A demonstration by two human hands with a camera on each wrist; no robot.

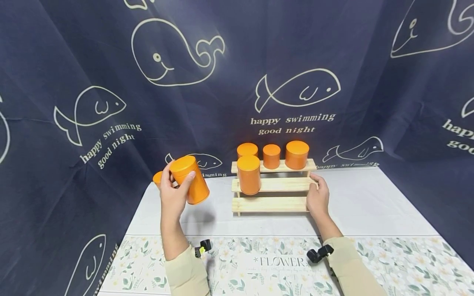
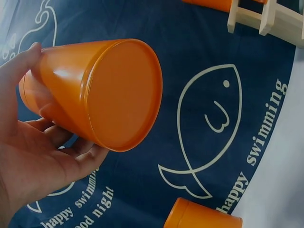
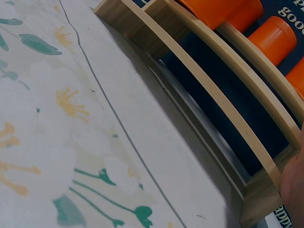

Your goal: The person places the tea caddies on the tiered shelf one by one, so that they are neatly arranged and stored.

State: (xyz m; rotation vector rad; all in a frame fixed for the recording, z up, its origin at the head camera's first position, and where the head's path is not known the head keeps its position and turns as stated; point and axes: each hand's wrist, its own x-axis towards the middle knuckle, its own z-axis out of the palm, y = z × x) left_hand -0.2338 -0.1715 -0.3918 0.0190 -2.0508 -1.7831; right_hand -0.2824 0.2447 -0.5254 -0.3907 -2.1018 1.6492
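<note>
My left hand (image 1: 172, 201) grips an orange canister (image 1: 194, 185), raised left of the wooden tiered rack (image 1: 274, 204). It is held tilted, and its flat round base faces the left wrist view. My right hand (image 1: 318, 199) holds the right end of the rack, and only its edge shows in the right wrist view. On the rack's middle tier, at the left, stands a tall orange canister (image 1: 249, 179). Along the top tier are a partly hidden orange canister (image 1: 247, 149), a small one (image 1: 271, 158) and a wide one (image 1: 297, 156).
Behind my left hand is another orange canister (image 1: 157, 178), mostly hidden in the head view. A white cloth (image 1: 344, 197) covers the table, with a floral mat (image 1: 266, 250) along the front. Dark blue curtains (image 1: 229, 102) with whale and fish drawings hang around the table.
</note>
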